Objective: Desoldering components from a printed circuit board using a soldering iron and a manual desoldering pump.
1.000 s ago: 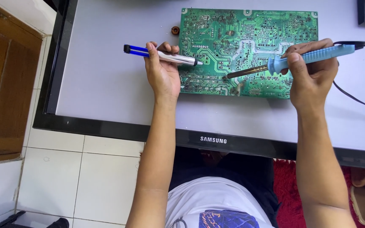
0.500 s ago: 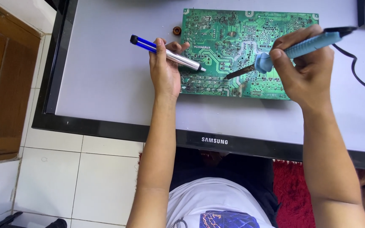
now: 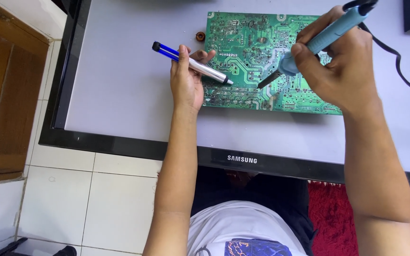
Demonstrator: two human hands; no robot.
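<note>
The right hand (image 3: 338,71) is gripping the light, stiff soldering iron (image 3: 319,40) by its blue handle, tip on the fragile green circuit board (image 3: 252,52) lying far-centre. The left hand (image 3: 186,83) fingers are closing round the desoldering pump (image 3: 193,64).

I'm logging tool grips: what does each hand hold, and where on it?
Left hand holds the desoldering pump mid-barrel; right hand holds the soldering iron by its blue handle.

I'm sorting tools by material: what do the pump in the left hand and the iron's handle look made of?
Desoldering pump: likely metal, with a shiny silver barrel and a glossy blue plunger end, perhaps plastic. Soldering iron: matte light-blue handle, probably plastic, with a dark metal tip.
</note>
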